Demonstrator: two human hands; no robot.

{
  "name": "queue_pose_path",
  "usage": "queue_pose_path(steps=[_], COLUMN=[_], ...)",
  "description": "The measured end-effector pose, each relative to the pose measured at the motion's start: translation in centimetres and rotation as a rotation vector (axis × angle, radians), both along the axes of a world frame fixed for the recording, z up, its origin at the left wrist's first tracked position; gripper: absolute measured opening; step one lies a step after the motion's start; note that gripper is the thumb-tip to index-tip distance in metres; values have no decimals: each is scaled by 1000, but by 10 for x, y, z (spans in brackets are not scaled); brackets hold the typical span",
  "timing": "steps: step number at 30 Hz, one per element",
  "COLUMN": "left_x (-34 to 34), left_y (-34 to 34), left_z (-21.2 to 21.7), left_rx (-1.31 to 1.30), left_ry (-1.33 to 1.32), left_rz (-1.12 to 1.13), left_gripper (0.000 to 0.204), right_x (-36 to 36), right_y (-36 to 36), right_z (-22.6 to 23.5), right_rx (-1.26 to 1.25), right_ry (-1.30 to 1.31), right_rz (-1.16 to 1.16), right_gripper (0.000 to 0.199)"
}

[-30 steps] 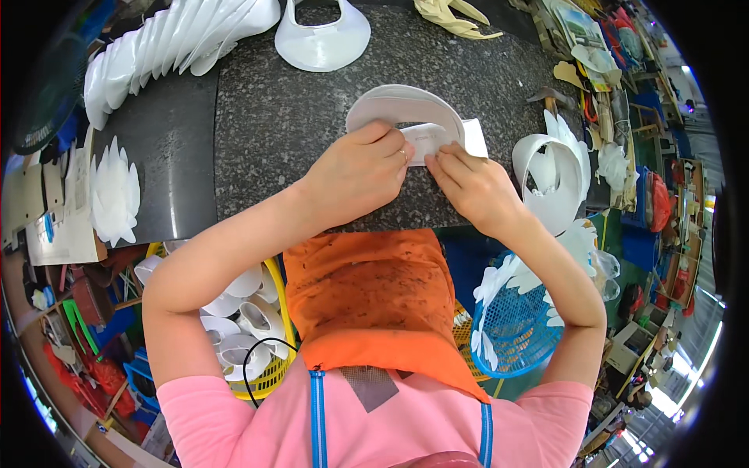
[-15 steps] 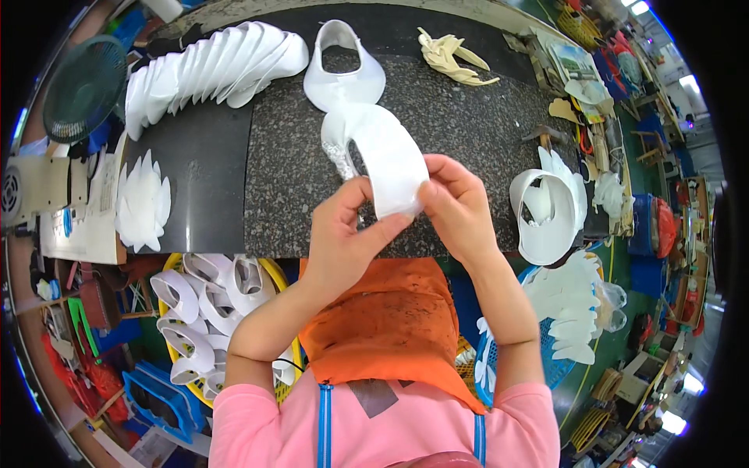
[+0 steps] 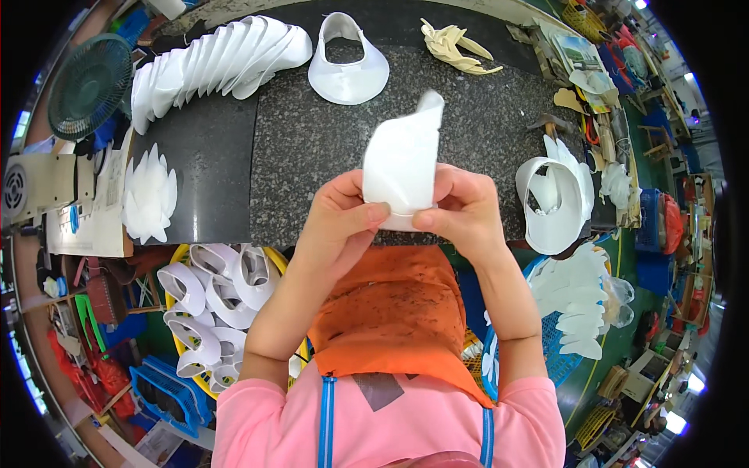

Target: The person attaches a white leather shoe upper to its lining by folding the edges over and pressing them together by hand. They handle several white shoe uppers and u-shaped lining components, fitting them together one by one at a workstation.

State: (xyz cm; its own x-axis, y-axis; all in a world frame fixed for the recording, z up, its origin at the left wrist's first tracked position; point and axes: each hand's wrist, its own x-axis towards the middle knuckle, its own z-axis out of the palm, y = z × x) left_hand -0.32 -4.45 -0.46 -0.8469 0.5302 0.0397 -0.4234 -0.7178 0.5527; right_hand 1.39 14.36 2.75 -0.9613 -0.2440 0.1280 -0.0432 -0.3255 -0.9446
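1. White, curved foam visor piece (image 3: 402,164), thin and smooth, matt surface.
2. Held upright above the speckled dark granite worktop (image 3: 312,148), clear of it.
3. Bent into a rolled curve; narrow rounded tip pointing up and slightly right.
4. Lower edge pinched between left hand (image 3: 339,218) and right hand (image 3: 460,210), thumbs pressed on the near face.
5. Broad face turned toward the camera; back side hidden.

Both hands, left hand (image 3: 337,222) and right hand (image 3: 462,210), pinch the lower edge of a white curved visor piece (image 3: 402,160) above the speckled bench (image 3: 312,148), a finished white visor (image 3: 347,70) lying at twelve o'clock, stacked white brims (image 3: 211,66) at ten o'clock
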Motion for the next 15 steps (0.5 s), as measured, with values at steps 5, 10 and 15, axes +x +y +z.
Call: queue_pose_path(steps=[5, 10, 15], left_x=[-36, -18, -23], left_y=[-14, -9, -29], left_z=[-18, -4, -12], left_rx=[-36, -1156, -1789], left_ry=[58, 1330, 1392], left_rz=[19, 1037, 320], left_gripper=[32, 29, 54], right_x=[-12, -38, -47], right_y=[-7, -34, -26], right_z=[-22, -70, -62], right_rx=[797, 1206, 1200], right_ry=[753, 929, 848], right_rz=[-209, -272, -32], right_gripper=[19, 25, 30])
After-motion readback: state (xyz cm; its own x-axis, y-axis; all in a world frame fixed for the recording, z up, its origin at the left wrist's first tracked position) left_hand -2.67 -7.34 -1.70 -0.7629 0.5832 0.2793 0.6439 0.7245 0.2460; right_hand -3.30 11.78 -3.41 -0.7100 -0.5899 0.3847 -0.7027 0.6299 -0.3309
